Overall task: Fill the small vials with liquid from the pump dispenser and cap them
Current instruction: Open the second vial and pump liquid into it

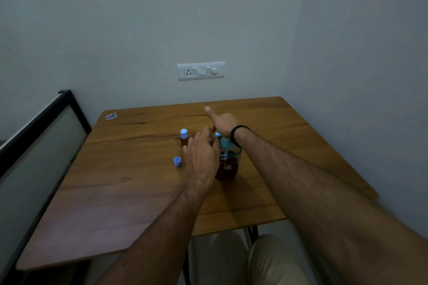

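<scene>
While the pump (224,143) is pressed by the right hand (223,124), forefinger straight, a vial (212,138) is held at the spout by the left hand's (201,157) curled fingers. Beside it on the bench (139,180) stand a capped vial (184,137) and a loose cap (177,161).
</scene>
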Motion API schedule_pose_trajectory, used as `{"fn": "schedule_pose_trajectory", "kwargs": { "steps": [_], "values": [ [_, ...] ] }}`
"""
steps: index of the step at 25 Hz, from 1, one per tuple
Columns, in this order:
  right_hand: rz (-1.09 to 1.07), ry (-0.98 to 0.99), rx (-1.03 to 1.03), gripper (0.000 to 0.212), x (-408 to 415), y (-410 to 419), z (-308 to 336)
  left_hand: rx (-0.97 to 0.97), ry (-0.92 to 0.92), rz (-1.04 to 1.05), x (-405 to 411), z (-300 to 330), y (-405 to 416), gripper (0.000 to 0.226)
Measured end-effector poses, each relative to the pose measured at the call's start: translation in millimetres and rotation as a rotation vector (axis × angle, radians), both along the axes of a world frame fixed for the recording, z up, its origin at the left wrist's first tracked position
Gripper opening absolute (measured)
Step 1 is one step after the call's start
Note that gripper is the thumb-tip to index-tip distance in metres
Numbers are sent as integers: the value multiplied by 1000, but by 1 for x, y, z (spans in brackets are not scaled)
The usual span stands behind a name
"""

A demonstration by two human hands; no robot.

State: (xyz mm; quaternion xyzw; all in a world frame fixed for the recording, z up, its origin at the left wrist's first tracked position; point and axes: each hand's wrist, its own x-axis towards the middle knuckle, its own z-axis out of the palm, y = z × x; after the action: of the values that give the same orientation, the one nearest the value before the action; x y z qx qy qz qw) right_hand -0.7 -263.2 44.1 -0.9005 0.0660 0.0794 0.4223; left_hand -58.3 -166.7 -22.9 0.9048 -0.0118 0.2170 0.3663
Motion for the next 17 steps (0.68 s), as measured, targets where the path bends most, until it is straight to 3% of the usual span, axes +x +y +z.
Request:
{"fn": "schedule_pose_trajectory", "kwargs": {
  "steps": [3, 7, 12, 17],
  "values": [
    [-60, -58, -82, 70, 3, 5, -4, -5, 10, -9, 1, 1, 1, 5],
    [27, 114, 24, 88, -2, 0, 11, -7, 6, -1, -2, 2, 0, 6],
    [-91, -94, -134, 67, 0, 8, -3, -10, 22, -6, 3, -1, 1, 1],
    [37, 163, 44, 95, -5, -3, 20, 7, 9, 10, -2, 1, 0, 7]
  ]
}}
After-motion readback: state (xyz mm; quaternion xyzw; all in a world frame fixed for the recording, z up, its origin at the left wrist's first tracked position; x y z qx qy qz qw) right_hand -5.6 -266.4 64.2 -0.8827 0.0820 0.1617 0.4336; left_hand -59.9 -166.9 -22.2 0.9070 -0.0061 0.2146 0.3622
